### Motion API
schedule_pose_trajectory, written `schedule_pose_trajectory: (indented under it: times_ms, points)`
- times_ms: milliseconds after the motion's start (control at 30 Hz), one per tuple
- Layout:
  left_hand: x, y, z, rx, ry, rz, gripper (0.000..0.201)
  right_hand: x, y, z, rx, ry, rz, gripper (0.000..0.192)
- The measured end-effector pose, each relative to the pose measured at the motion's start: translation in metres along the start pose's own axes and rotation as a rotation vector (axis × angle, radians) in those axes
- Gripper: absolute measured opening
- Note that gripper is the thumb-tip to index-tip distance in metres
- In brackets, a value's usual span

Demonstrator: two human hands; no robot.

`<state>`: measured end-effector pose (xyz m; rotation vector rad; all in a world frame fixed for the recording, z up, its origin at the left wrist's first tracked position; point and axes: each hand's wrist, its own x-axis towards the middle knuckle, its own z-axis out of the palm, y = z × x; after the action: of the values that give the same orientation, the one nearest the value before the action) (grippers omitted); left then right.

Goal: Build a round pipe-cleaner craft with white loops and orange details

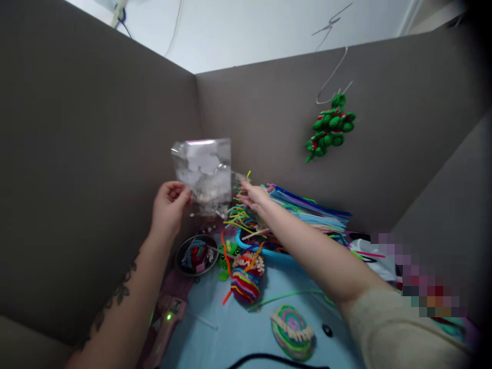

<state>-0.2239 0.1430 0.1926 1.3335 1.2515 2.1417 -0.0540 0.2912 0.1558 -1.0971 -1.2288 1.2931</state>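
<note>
**Clear bag held up over a craft-strewn corner**

The left hand [168, 204] is raised at the end of a tattooed forearm, thumb and fingers pinched on the lower left edge of a small crinkled clear plastic bag [203, 171]. The bag stands upright in the air, in front of the corner where two grey partition panels [77, 179] meet, and small pale bits show inside it.

The right hand [255, 197] is stretched forward, the arm almost straight, palm down and fingers spread loosely. It closes on nothing; its fingertips reach the bag's lower right corner, just above a loose tangle of yellow, green and orange pipe cleaners [242, 218]. Whether they actually touch the bag is hard to tell.

Below lies a light blue table surface [230, 333]. On it sit a round dark dish [197, 254] of coloured scraps, a striped, many-coloured pipe-cleaner figure with a pale fringe [246, 282], a flat oval coil of pastel pipe cleaners [292, 330] and a pink glue gun [165, 320] showing a green light. A fanned stack of straight pipe cleaners in blues and pinks [311, 210] lies against the back panel. A green bunch of pipe-cleaner balls [330, 125] hangs from a wire hook on that panel. White wall shows above the partitions.
</note>
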Motion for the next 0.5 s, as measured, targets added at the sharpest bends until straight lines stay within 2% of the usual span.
schedule_pose_trajectory:
  times_ms: [67,100,133,167,233,267,333,400,500]
  points:
    - [-0.008,-0.006,0.006,0.054,-0.107,-0.079,0.024,-0.015,-0.010,-0.019,-0.027,0.109,-0.256,0.050]
    - [-0.012,-0.009,0.010,0.085,-0.142,-0.102,0.024,-0.027,-0.015,-0.031,-0.069,0.184,-0.445,0.051]
    - [-0.016,-0.011,0.014,0.113,-0.173,-0.118,0.024,-0.040,-0.018,-0.042,-0.140,0.186,-0.639,0.053]
    - [-0.020,-0.014,0.019,0.139,-0.197,-0.132,0.025,-0.055,-0.021,-0.053,-0.244,0.132,-0.818,0.055]
    - [-0.028,-0.018,0.032,0.180,-0.234,-0.143,0.025,-0.084,-0.022,-0.071,-0.567,-0.086,-1.079,0.068]
    - [-0.032,-0.020,0.039,0.199,-0.248,-0.139,0.025,-0.095,-0.021,-0.078,-0.726,-0.172,-1.135,0.073]
    - [-0.039,-0.023,0.054,0.238,-0.273,-0.105,0.023,-0.110,-0.016,-0.088,-0.923,-0.207,-1.144,0.075]
    - [-0.046,-0.025,0.068,0.280,-0.309,-0.047,0.021,-0.113,-0.012,-0.097,-0.963,-0.152,-1.099,0.057]
    - [-0.054,-0.029,0.082,0.315,-0.394,0.038,0.024,-0.103,-0.012,-0.116,-0.826,-0.101,-1.018,0.018]
